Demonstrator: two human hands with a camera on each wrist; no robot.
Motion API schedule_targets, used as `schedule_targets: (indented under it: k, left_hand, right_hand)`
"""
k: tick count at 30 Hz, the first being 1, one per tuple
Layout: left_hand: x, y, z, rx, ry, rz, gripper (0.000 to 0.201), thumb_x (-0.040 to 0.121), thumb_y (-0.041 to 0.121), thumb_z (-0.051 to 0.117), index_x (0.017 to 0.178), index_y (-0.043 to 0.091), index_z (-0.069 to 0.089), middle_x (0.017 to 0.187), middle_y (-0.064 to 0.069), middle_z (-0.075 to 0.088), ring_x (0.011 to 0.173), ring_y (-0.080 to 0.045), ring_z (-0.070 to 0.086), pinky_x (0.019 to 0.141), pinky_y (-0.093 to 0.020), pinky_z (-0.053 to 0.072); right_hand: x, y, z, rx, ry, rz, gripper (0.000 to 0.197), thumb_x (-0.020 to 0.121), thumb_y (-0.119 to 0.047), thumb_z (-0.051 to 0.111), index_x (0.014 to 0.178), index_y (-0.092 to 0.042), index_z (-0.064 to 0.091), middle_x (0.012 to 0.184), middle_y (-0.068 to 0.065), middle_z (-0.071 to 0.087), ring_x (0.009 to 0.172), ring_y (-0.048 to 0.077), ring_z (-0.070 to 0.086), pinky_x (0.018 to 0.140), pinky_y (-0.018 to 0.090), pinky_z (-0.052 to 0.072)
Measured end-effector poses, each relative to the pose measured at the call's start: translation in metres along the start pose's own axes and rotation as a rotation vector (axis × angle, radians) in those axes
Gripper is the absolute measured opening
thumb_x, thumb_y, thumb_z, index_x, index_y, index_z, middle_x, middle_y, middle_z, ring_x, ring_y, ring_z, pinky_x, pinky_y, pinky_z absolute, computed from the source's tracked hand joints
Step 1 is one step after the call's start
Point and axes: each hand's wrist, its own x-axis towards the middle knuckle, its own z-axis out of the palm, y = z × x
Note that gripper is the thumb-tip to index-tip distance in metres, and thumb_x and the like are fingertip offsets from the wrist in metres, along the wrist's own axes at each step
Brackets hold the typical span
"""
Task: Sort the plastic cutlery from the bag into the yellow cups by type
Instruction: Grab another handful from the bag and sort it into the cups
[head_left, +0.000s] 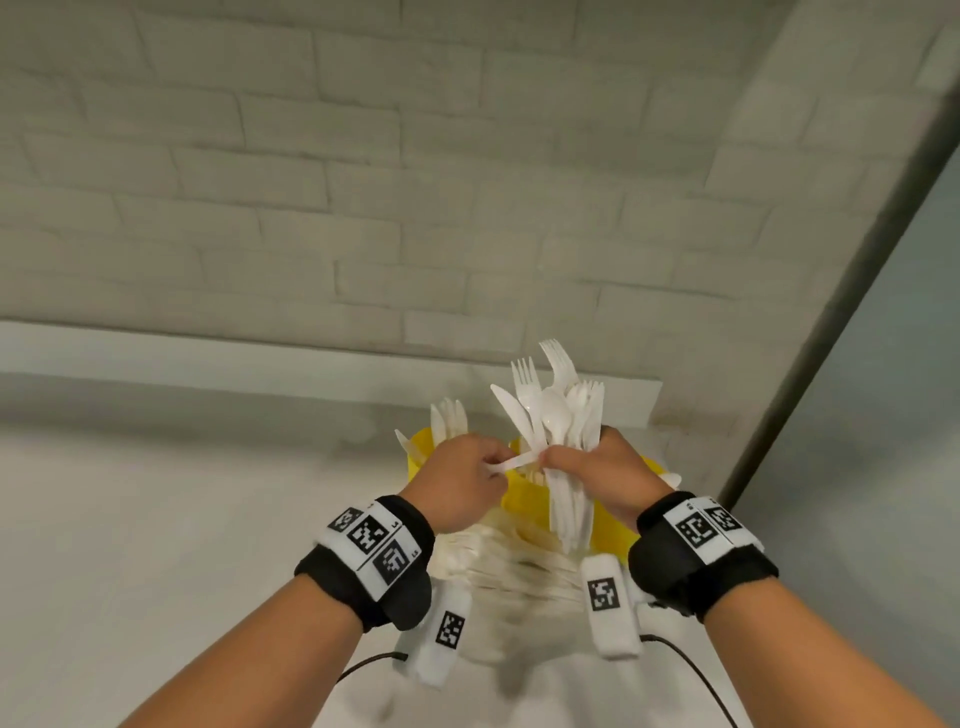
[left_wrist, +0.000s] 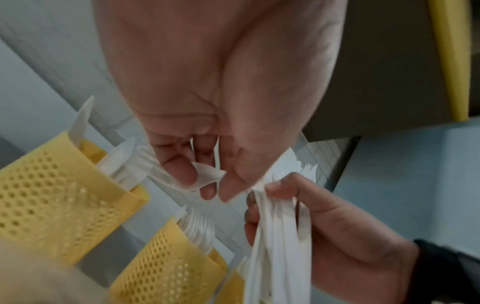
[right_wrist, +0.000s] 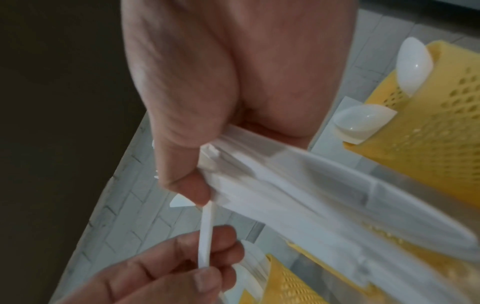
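Three perforated yellow cups (left_wrist: 59, 197) stand on the tabletop (head_left: 156, 519) beneath the hands: one holds knives (left_wrist: 83, 119), the middle one forks (left_wrist: 197, 228), the one at 3 o'clock spoons (right_wrist: 413, 65). The right hand (head_left: 597, 478) grips a mixed cutlery bundle (head_left: 561, 415) upright. The left hand (head_left: 457, 483) pinches one white handle (head_left: 514, 462) sticking out of it toward 9 o'clock. The wristbands (head_left: 369, 551) bear square black-and-white codes; no words can be read.
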Motion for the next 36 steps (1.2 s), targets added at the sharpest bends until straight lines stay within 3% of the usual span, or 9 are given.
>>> schedule_targets:
  k: [4,9,14,17,21,23,27,33,36]
  left_hand:
    - [0.001,-0.008,-0.007,0.145,0.034,0.055,0.017,0.091,0.013,0.057,0.096,0.014,0.073,0.081,0.003,0.063,0.076,-0.015,0.056,0.059,-0.017,0.038]
    - [0.003,-0.023,-0.022,0.176,0.034,-0.035,0.017,0.088,0.026,0.066,0.100,0.016,0.073,0.083,-0.009,0.071,0.080,-0.026,0.065,0.072,-0.034,0.049]
    - [0.000,-0.020,-0.019,-0.076,0.086,0.037,0.053,0.088,0.020,0.066,0.129,0.038,0.037,0.068,-0.017,0.066,0.049,-0.009,0.048,0.054,-0.016,0.040]
    - [0.000,-0.004,-0.011,-0.285,0.147,0.060,0.011,0.096,0.023,0.055,0.105,0.026,0.062,0.078,-0.001,0.074,0.063,-0.004,0.060,0.065,-0.022,0.047]
    - [0.006,0.012,-0.008,-0.672,0.166,-0.026,0.030,0.101,0.016,0.038,0.097,0.015,0.068,0.101,-0.010,0.074,0.090,-0.016,0.072,0.077,-0.031,0.052]
    - [0.009,0.018,-0.009,-0.750,0.173,0.026,0.019,0.097,0.008,0.048,0.101,0.011,0.066,0.102,-0.012,0.074,0.092,-0.019,0.071,0.074,-0.027,0.052]
    - [0.024,0.026,-0.005,-0.678,0.288,0.102,0.016,0.084,0.012,0.072,0.095,0.000,0.069,0.073,-0.008,0.064,0.065,-0.011,0.057,0.064,-0.019,0.047]
    - [0.042,0.034,-0.005,-0.446,0.357,0.102,0.037,0.090,0.034,0.066,0.067,0.004,0.064,0.056,0.005,0.039,0.049,-0.008,0.036,0.056,-0.024,0.032]
    - [0.050,0.035,-0.004,-0.354,0.346,0.095,0.036,0.091,0.032,0.064,0.074,0.001,0.066,0.048,0.010,0.037,0.041,-0.005,0.035,0.052,-0.023,0.030]
  right_hand:
    - [-0.003,0.001,-0.001,0.001,0.020,-0.001,0.016,0.078,-0.008,0.071,0.093,-0.012,0.071,0.096,0.012,0.074,0.093,0.027,0.069,0.087,0.040,0.053]
    - [-0.002,-0.001,-0.005,0.071,0.073,-0.002,0.014,0.080,-0.005,0.068,0.089,-0.016,0.068,0.093,0.009,0.073,0.089,0.025,0.068,0.082,0.036,0.054]
    - [0.004,-0.005,-0.003,0.128,0.114,-0.013,0.013,0.080,-0.008,0.069,0.087,-0.019,0.067,0.090,0.005,0.072,0.087,0.023,0.068,0.082,0.036,0.054]
    - [0.005,-0.007,-0.001,0.163,0.119,-0.012,0.013,0.079,-0.009,0.069,0.090,-0.018,0.068,0.089,0.004,0.071,0.087,0.022,0.067,0.081,0.036,0.053]
    - [0.000,-0.008,-0.005,0.176,0.134,-0.003,0.014,0.080,-0.010,0.069,0.092,-0.016,0.068,0.091,0.006,0.072,0.087,0.023,0.067,0.082,0.039,0.053]
    - [-0.004,-0.006,-0.009,0.204,0.134,0.002,0.013,0.081,-0.009,0.068,0.091,-0.016,0.068,0.089,0.006,0.072,0.085,0.022,0.067,0.081,0.037,0.052]
    - [-0.011,-0.003,-0.014,0.197,0.120,0.014,0.014,0.077,-0.009,0.069,0.091,-0.011,0.071,0.094,0.015,0.073,0.091,0.030,0.068,0.086,0.045,0.053]
    - [-0.017,-0.001,-0.019,0.137,0.081,0.021,0.021,0.069,-0.015,0.069,0.085,-0.001,0.071,0.085,0.021,0.071,0.082,0.032,0.066,0.086,0.051,0.052]
    - [-0.015,0.002,-0.020,0.145,0.096,0.019,0.012,0.077,-0.003,0.065,0.087,-0.001,0.070,0.081,0.015,0.068,0.080,0.028,0.064,0.082,0.044,0.053]
